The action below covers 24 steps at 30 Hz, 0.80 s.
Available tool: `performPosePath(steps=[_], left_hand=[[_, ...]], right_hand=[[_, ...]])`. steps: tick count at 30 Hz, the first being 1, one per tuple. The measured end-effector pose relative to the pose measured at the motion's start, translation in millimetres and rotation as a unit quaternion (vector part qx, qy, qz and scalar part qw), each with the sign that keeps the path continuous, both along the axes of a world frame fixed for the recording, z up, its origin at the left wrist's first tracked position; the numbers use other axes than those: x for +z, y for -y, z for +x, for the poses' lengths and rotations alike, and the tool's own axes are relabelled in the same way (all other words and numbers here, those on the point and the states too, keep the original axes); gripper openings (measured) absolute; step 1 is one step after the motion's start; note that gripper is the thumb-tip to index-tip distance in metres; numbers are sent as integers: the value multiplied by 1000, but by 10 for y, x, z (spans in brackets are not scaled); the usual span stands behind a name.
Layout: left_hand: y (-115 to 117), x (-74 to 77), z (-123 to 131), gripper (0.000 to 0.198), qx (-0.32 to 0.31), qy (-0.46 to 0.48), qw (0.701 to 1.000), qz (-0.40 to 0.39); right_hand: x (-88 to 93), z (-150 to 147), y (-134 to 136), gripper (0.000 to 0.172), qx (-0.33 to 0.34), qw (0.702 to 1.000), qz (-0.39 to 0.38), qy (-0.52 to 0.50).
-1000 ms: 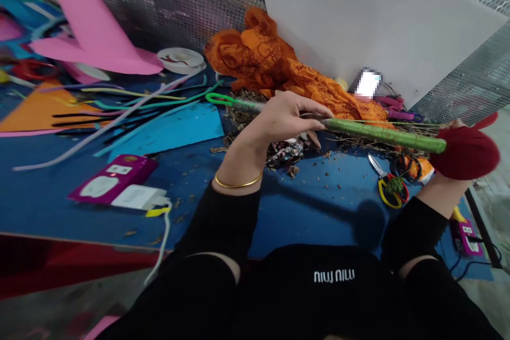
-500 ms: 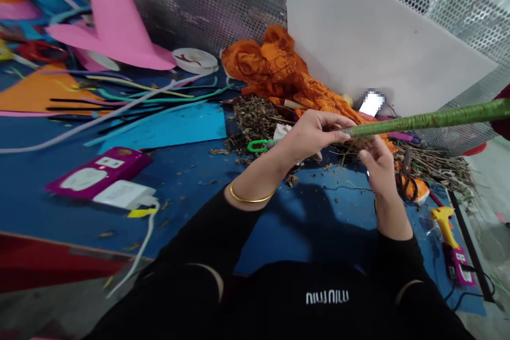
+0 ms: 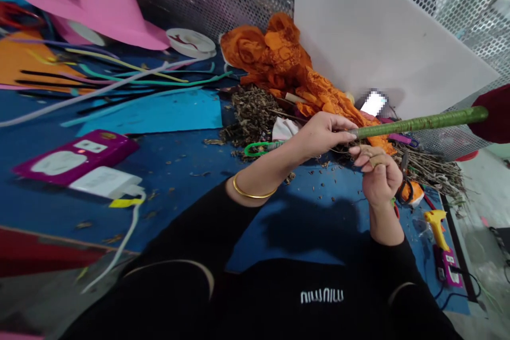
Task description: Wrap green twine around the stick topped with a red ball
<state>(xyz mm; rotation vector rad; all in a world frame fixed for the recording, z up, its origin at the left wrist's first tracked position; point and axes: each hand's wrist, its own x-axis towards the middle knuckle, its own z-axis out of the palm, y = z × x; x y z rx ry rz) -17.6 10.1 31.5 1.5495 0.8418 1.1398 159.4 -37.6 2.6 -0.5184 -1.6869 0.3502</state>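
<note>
My left hand (image 3: pixel 329 133) grips the lower end of a long green stem (image 3: pixel 422 123), thumb and fingers closed around its tip. The stem slants up to the right, its surface ringed as if wrapped in tape, and ends at a dark red rounded head (image 3: pixel 492 114), cut off by the frame edge. Just below the stem, my right hand (image 3: pixel 380 172) is closed with fingers curled and thumb pressed in. A tan strip shows on its fingers; whatever it pinches is too small to make out. A thin strand shows near my left fingertips.
Orange cloth (image 3: pixel 274 53), dried plant bits (image 3: pixel 253 111) and a green-handled tool (image 3: pixel 255 149) lie behind my hands. Scissors (image 3: pixel 405 183) and a yellow glue gun (image 3: pixel 437 226) are at right. A purple power strip (image 3: pixel 75 156), blue sheet (image 3: pixel 159 111) and pink felt shape (image 3: pixel 107 5) are left.
My right hand has dropped slightly away from the stem, and its fingers have curled. The stem's far end has shifted left, bringing more of the red head into view. My left hand keeps its grip.
</note>
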Motion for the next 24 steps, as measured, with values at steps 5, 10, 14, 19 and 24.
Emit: performPosePath(steps=[5,10,14,19,24], left_hand=[[-1,21,7,38,-1,8,999,-43],[-2,-8,42,39,3,30,998,-56],[-26,-101,94,37,3,10,1000,-19],[-6,-128,133,27,76,-121,988,55],[136,19,141,29,108,-278,953,58]], right_hand=[[28,-5,56,23,-54,990,73,110],[86,-32,159,20,-133,955,155,215],[78,-36,165,21,-144,949,170,222],[121,62,114,28,-127,988,49,74],[188,106,49,32,-106,992,-37,-62]])
